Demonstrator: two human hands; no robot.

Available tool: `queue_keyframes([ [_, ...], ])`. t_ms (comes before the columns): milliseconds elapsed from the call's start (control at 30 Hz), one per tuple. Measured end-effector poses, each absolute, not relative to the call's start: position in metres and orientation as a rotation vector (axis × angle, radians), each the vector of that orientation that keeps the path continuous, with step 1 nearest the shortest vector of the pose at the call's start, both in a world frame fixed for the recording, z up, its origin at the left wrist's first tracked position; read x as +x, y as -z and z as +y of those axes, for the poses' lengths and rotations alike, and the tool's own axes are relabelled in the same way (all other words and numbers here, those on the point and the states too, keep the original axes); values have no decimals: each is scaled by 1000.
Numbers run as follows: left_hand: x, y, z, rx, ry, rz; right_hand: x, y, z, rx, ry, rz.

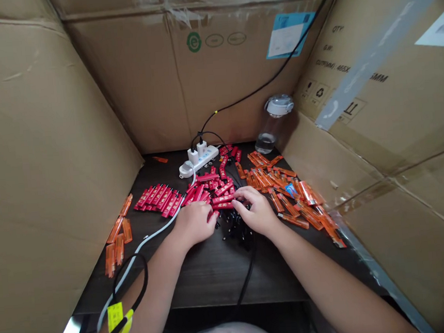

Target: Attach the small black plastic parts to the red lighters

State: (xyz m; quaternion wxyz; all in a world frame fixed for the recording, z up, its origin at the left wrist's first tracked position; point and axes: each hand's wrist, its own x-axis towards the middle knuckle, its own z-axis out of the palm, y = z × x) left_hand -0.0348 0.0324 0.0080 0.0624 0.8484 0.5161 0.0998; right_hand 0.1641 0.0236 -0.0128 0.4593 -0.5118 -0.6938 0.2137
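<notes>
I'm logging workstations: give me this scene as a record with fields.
left hand: beside red pieces, grip unclear
right hand: at red pieces' right ends, grip unclear
red pieces: heaped between and beyond the hands, plus a row at left
orange pieces: spread right, fewer left
black parts: between the hands
power strip: white, toward the back, plugs inserted
bottle: transparent, back right, part-filled
walls: cardboard, left, back, right

One power strip (206, 159) carries two white adapters (192, 156). In front of it are two hands, one left hand (196, 221) and one right hand (256, 209), and dozens of red pieces (161, 198), overlapping too much for an exact count. Right of it stand one bottle (266, 134) and dozens of orange pieces (261, 177); left of it, one lone orange piece (160, 159), then at least five more farther left.
</notes>
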Motion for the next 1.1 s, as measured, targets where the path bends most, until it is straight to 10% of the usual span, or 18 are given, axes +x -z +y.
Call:
queue_keyframes([
  [600,-11,-13,15,2436,98,1807,168,17,26,-1312,-480,-1827],
  [1100,-32,-19,28,2354,-255,1651,170,10,26,-1298,-481,-1857],
])
